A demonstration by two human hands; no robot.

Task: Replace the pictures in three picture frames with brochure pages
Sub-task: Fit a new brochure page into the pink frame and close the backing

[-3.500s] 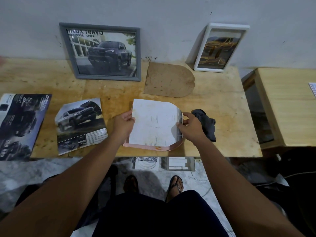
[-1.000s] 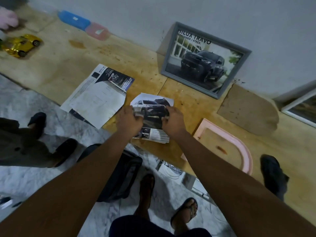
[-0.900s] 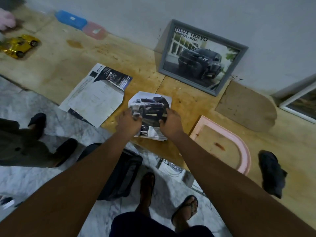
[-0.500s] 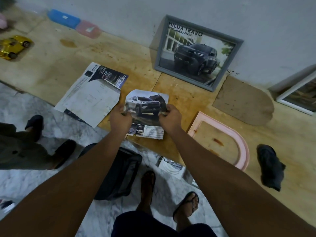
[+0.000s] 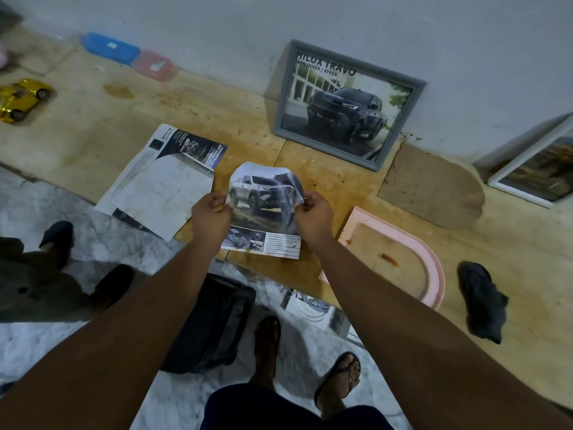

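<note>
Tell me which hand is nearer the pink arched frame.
Right. The right hand pinches the brochure page at its right edge, just beside the pink arched frame; the left hand pinches the page's left edge, farther away.

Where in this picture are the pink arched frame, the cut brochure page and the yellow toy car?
pink arched frame (image 5: pixel 436 274): head view, on its curved rim.
cut brochure page (image 5: pixel 263 206): head view, on the printed truck.
yellow toy car (image 5: pixel 21 99): head view, on its roof.
</note>
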